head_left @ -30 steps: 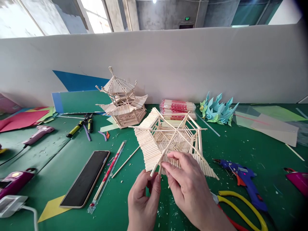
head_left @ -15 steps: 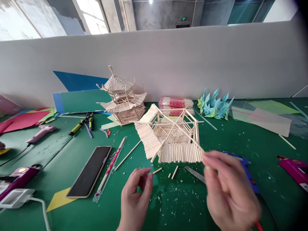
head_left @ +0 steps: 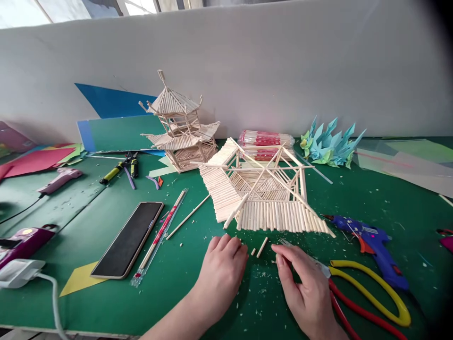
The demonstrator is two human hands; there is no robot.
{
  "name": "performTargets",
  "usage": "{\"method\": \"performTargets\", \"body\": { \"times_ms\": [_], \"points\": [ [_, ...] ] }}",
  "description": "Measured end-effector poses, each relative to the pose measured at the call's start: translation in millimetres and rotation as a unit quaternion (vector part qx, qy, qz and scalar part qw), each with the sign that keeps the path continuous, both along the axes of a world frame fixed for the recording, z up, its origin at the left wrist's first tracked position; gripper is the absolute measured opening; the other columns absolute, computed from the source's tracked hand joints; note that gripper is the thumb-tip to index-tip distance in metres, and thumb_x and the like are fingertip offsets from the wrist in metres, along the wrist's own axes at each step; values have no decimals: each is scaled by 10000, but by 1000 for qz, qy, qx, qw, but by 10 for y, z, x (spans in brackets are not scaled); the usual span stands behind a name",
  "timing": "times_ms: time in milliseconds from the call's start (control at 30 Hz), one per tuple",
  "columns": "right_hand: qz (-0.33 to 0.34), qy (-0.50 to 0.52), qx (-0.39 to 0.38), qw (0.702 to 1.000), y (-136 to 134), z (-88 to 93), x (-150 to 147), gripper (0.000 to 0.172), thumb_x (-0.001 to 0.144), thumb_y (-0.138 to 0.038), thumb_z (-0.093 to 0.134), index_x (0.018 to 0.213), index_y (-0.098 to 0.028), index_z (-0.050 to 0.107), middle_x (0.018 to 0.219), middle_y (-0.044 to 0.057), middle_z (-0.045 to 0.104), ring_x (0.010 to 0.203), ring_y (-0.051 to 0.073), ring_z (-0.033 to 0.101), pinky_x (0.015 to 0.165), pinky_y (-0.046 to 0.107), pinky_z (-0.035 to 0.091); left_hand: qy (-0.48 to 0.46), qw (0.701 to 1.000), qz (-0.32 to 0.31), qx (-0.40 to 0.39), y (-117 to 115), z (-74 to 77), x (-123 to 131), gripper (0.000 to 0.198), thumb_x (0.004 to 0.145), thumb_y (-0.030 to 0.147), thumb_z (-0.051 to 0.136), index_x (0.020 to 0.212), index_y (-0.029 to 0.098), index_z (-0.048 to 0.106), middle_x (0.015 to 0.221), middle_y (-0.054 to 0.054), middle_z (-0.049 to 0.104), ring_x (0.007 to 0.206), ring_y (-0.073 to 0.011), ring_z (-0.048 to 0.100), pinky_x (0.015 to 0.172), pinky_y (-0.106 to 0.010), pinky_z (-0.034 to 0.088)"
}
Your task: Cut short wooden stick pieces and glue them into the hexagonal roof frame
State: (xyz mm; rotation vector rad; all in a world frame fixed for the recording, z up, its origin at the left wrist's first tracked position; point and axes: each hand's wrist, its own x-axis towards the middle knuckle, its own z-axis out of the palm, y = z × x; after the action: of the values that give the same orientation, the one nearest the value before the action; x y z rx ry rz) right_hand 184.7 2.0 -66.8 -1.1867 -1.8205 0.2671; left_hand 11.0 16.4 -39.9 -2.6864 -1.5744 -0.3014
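Observation:
A flat roof frame of wooden sticks (head_left: 262, 198) lies on the green table (head_left: 88, 222), just beyond both hands. My left hand (head_left: 222, 267) is palm down on the table in front of it, fingers curled together; what is under them is hidden. My right hand (head_left: 304, 288) rests over the head of yellow-handled snips (head_left: 371, 288), its fingers stretched toward short cut stick pieces (head_left: 262, 247) that lie between the hands. It grips nothing I can see.
A finished stick pagoda (head_left: 180, 137) stands behind the frame, with a pack of chopsticks (head_left: 265, 139) and paper origami (head_left: 329, 141) by the white wall. A blue glue gun (head_left: 368, 241) lies right. A phone (head_left: 129, 238), wrapped chopsticks (head_left: 159, 243), pliers (head_left: 118, 172) and purple glue guns (head_left: 21, 238) lie left.
Both hands let go of the roof frame and came down to the table. The right hand swung right, then settled over the snips. The left hand now covers a cut stick piece.

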Motion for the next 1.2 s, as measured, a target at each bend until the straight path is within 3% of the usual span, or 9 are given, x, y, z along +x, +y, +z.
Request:
{"method": "performTargets", "body": {
  "times_ms": [233, 567, 633, 700, 800, 900, 1067, 1200],
  "points": [
    [2, -16, -9, 1000, -3, -79, 51, 190, 849, -129, 468, 1003, -181, 566, 855, 70, 660, 755, 174, 641, 664, 278, 510, 80, 995, 54, 0, 110, 18, -44, 237, 843, 130, 423, 716, 153, 623, 710, -88, 627, 680, -251, 552, 594, -378, 375],
    [18, -30, -29, 999, 6, -120, 65, 179, 845, -155, 475, 992, -194, 570, 805, 62, 660, 705, 174, 651, 613, 253, 538, 104, 994, 45, 5, 97, -30, -151, 261, 824, 76, 412, 676, 168, 605, 673, -66, 606, 626, -216, 532, 584, -362, 366],
    [19, -29, -26, 999, 5, -123, 60, 184, 846, -157, 479, 1003, -192, 568, 801, 62, 654, 704, 172, 652, 609, 245, 539, 65, 997, 38, 8, 48, -38, -122, 249, 832, 97, 400, 708, 172, 602, 682, -59, 601, 626, -206, 531, 585, -356, 378],
    [30, -22, -29, 999, 5, -112, 50, 221, 857, -188, 476, 1067, -180, 544, 787, 60, 643, 676, 165, 649, 584, 234, 538, -46, 999, 5, 6, -18, -43, -65, 222, 825, 113, 396, 759, 177, 598, 707, -54, 600, 632, -190, 529, 591, -340, 391],
    [63, -5, -39, 997, 10, -83, 38, 238, 873, -240, 471, 1097, -187, 529, 788, 49, 633, 682, 157, 645, 580, 220, 534, -231, 970, -59, -46, -94, -15, 65, 190, 811, 118, 400, 788, 169, 581, 726, -55, 618, 603, -158, 530, 560, -288, 406],
    [87, 7, -28, 996, 15, -61, 42, 131, 870, -214, 480, 968, -226, 566, 788, 24, 645, 716, 146, 646, 616, 196, 529, -309, 939, -40, -142, -105, 67, 180, 194, 801, 96, 421, 757, 156, 600, 684, -49, 613, 565, -134, 531, 522, -236, 419],
    [40, 53, -84, 994, 10, -63, 59, 131, 878, -189, 464, 913, -240, 579, 812, 3, 674, 709, 124, 652, 621, 163, 524, -330, 917, 8, -223, -61, 157, 150, 197, 808, 114, 458, 777, 146, 651, 666, -42, 633, 567, -130, 551, 516, -211, 427],
    [16, 72, -100, 992, 11, -76, 59, 143, 874, -176, 470, 921, -227, 596, 862, 22, 683, 724, 136, 656, 631, 184, 536, -329, 926, 60, -178, 27, 116, -99, 210, 850, 182, 439, 782, 174, 638, 696, -15, 663, 612, -126, 593, 559, -202, 451]
  ]
}}
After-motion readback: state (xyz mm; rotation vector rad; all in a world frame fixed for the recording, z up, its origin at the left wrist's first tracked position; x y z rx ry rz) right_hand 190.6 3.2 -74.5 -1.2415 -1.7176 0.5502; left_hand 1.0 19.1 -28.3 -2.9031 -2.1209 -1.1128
